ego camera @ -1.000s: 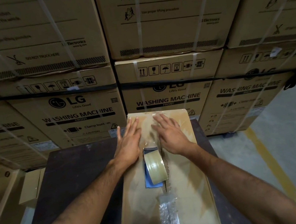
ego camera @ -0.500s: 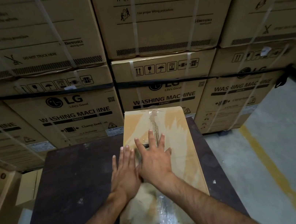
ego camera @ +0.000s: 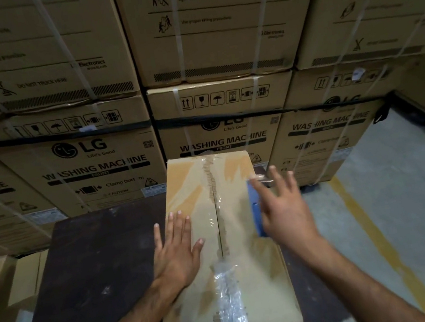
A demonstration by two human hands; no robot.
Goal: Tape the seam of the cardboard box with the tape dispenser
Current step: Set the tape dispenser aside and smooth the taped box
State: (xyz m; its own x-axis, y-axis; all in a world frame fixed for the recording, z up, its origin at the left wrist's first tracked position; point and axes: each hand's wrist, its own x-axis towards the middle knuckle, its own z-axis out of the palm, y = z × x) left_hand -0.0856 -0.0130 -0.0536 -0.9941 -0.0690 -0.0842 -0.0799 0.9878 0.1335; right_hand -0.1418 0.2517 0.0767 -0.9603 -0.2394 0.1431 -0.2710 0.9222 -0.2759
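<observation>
Right hand [ego camera: 285, 210] shifted right, perhaps hiding dispenser [ego camera: 255, 211]

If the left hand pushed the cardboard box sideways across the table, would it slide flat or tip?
Probably slide flat: the cardboard box is long and lies low on the dark table. It looks stiff, since the left hand rests flat on it without denting. The glossy tape could be slippery.

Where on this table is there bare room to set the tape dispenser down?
The dark table is bare left of the cardboard box, beyond the left hand. On the right, only a narrow strip shows beside the box, under the right hand with the tape dispenser. The box top is crowded.
</observation>
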